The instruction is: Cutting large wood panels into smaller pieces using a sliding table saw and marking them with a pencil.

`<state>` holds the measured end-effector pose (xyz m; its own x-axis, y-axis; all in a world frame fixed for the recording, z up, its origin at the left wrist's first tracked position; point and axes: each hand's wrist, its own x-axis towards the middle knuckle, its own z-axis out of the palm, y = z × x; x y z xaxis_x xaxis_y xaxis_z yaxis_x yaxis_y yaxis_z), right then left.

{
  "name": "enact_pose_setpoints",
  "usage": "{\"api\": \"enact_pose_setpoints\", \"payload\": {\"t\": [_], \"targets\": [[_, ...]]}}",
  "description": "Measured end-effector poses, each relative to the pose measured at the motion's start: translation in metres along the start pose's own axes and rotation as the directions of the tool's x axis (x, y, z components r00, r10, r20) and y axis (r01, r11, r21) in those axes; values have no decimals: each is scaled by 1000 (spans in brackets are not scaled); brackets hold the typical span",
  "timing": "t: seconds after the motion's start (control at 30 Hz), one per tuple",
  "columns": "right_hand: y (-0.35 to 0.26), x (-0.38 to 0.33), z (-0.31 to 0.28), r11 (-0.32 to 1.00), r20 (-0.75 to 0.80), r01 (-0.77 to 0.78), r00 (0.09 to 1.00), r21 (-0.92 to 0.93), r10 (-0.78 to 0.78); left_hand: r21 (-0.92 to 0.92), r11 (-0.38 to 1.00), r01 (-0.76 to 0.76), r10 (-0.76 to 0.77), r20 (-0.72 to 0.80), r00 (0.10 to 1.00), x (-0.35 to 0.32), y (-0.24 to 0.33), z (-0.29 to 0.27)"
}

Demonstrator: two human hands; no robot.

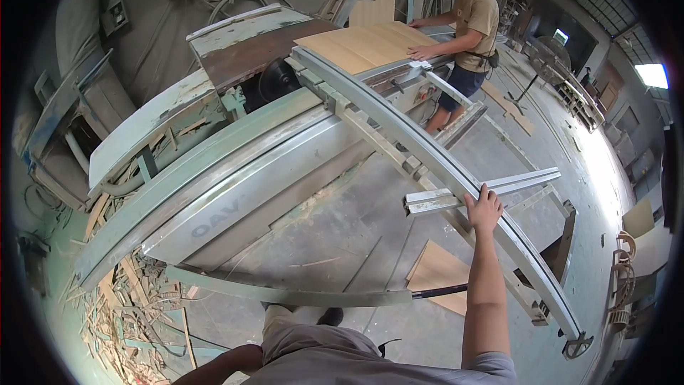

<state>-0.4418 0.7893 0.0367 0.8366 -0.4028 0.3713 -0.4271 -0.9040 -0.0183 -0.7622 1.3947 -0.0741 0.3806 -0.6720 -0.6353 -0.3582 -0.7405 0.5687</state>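
Note:
My right hand [484, 210] lies over a long silver fence rail [427, 150], fingers bent across its top and the thumb to the left. This rail runs from the saw table down to the lower right. Only part of my left arm [226, 365] shows at the bottom edge, and its hand is out of sight. At the rail's far end a pale wood panel [363, 46] lies flat on the saw table. A dark round saw part [278, 80] sits left of the panel. Beneath my right hand, a short aluminium bar [524, 181] crosses the rail.
Another person [474, 18] stands across the machine with both hands at the panel. A long silver sliding beam [249, 182] extends toward the lower left. Wood offcuts [132, 314] are heaped on the floor there. A loose board [438, 274] lies near my feet, below a curved bar [306, 296].

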Motion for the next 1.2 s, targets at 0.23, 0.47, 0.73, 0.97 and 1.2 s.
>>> {"api": "enact_pose_setpoints", "payload": {"t": [0.23,0.47,0.73,0.97,1.2], "targets": [[-2,0,-1,1000,13,-12,1000,-2,12,73,997,-10,5,65,998,-1,12,-13],[1,1,2,1000,9,2,1000,-3,-2,58,998,19,-23,82,996,-4,24,-26],[1,0,1,1000,14,1,1000,-17,-1,1,1000,8,-8,17,1000,-9,33,-35],[2,0,4,1000,3,0,1000,-19,0,8,1000,-13,13,5,1000,-4,19,-19],[-1,1,2,1000,3,-1,1000,-19,1,79,994,-76,76,-1,997,-1,8,-8]]}}
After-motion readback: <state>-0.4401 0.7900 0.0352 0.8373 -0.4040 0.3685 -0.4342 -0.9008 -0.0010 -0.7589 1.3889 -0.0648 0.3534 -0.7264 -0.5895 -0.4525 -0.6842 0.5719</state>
